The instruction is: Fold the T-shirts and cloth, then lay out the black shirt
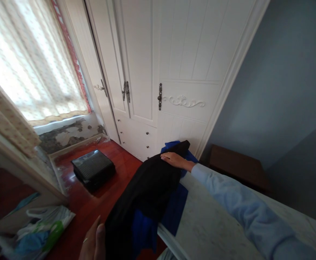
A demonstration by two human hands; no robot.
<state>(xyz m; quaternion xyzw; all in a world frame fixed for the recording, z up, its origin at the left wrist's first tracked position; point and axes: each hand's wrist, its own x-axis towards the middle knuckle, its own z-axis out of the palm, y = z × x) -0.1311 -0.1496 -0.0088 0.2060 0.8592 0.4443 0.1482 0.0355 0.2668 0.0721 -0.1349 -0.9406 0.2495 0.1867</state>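
Observation:
A black garment [149,177] with bright blue fabric [144,231] showing at its edges is draped over the corner of a white marbled tabletop [209,213]. It hangs down over the near edge. My right hand [175,159] lies on its far part, palm down with the fingers stretched out flat. Low in the view, my left hand [91,242] is beside the garment's left edge, thumb and fingers extended. Whether it touches the cloth there is hard to see, and the rest of this hand is cut off by the frame.
White wardrobe doors and drawers [138,137] stand behind the table. A black ridged case [94,168] lies on the red floor [120,184] at left. Nearer are plastic bags [38,231]. A brown box-like piece of furniture [236,166] stands by the grey wall.

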